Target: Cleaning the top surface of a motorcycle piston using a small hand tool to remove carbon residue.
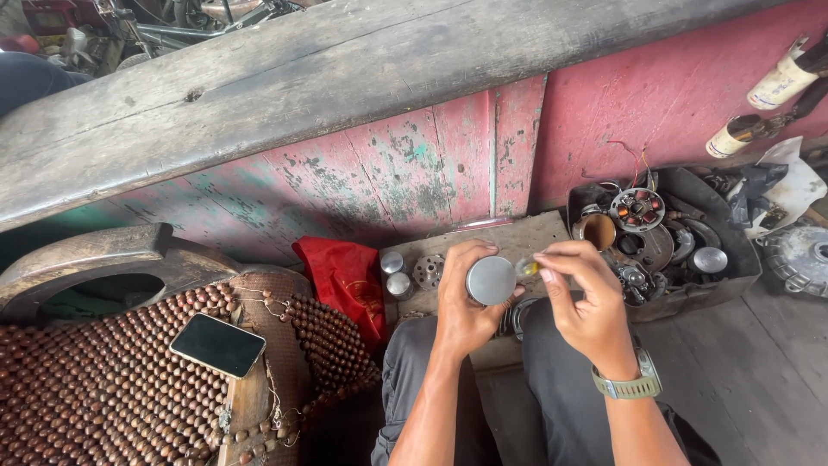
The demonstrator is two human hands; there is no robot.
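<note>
Round grey metal cylinder, flat-topped like a small piston, sits in the left hand, with its flat face turned up toward the camera; its axis therefore runs roughly along the line of sight, not across the lap. The left-hand fingers wrap its side from the left and below, closed firmly on it. Just beside it to the right, nearly touching its rim, is a small yellowish piece pinched between thumb and forefinger of the right hand; what that piece is cannot be told, since it is small and blurred. The right hand is closed to a pinch, its other fingers curled, and wears a green watch at the wrist. So the cylinder lies to the left of the pinched piece, both held above the knees.

Beyond the hands a low wooden counter carries two small silver caps and a toothed metal disc. A red cloth lies to its left, a black tray of engine parts to its right. Well apart on the left, a dark phone rests on a beaded seat mat.
</note>
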